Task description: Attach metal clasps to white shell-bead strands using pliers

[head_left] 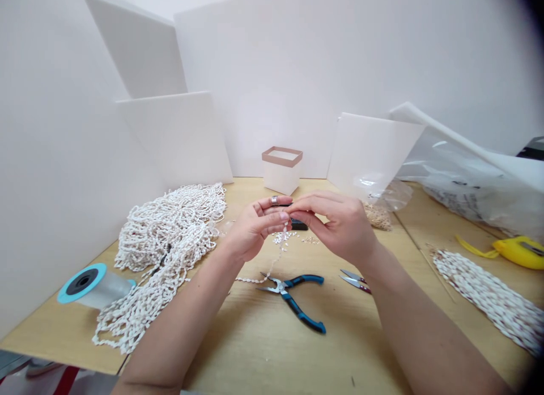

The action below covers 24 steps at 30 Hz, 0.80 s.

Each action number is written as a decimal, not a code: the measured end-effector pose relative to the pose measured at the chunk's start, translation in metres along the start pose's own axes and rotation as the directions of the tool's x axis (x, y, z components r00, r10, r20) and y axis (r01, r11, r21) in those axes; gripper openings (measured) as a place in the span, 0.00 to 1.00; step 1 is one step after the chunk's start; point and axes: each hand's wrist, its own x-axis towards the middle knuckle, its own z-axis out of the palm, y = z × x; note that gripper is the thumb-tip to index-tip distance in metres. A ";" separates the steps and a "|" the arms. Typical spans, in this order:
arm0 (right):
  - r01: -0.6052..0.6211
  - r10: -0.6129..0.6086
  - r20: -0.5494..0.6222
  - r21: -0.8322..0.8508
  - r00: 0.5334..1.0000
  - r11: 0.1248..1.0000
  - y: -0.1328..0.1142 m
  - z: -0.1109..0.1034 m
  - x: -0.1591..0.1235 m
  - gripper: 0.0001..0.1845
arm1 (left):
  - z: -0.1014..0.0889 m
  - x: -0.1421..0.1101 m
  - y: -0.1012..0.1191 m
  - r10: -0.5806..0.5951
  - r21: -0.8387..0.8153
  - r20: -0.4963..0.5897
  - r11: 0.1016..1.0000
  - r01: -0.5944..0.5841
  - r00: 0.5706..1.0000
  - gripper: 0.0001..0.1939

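Note:
My left hand [259,228], with a ring on one finger, meets my right hand [335,216] over the middle of the table. The fingertips of both pinch together at the upper end of a thin strand of white beads [281,249]. The strand hangs down and trails left along the tabletop. What exactly sits between the right fingertips is hidden. Below lie open pliers [283,287] with blue and black handles. Small loose white beads [283,237] and tiny gold bits [310,240] lie behind the hands, near a dark object [298,225] partly covered by them.
At left are a heap of white bead strands [170,230] and a spool of clear line [96,287]. Thread snips [355,280] lie by my right forearm. Farther right are more strands [488,293] and a yellow tape measure [521,251]. A small box [281,174] stands behind.

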 end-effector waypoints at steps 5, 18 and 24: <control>-0.043 0.043 -0.007 0.036 0.999 0.998 0.002 0.001 -0.001 0.09 | 0.001 -0.002 0.000 -0.009 -0.008 -0.001 1.000 0.009 1.000 0.22; -0.366 0.490 0.004 0.670 0.872 0.645 0.001 0.031 -0.004 0.07 | 0.005 -0.005 0.000 0.018 -0.124 -0.090 0.992 -0.029 0.996 0.19; -0.363 0.492 0.026 0.709 0.870 0.604 0.000 0.031 -0.002 0.07 | 0.005 -0.007 0.002 -0.003 -0.165 -0.093 0.986 -0.012 0.996 0.17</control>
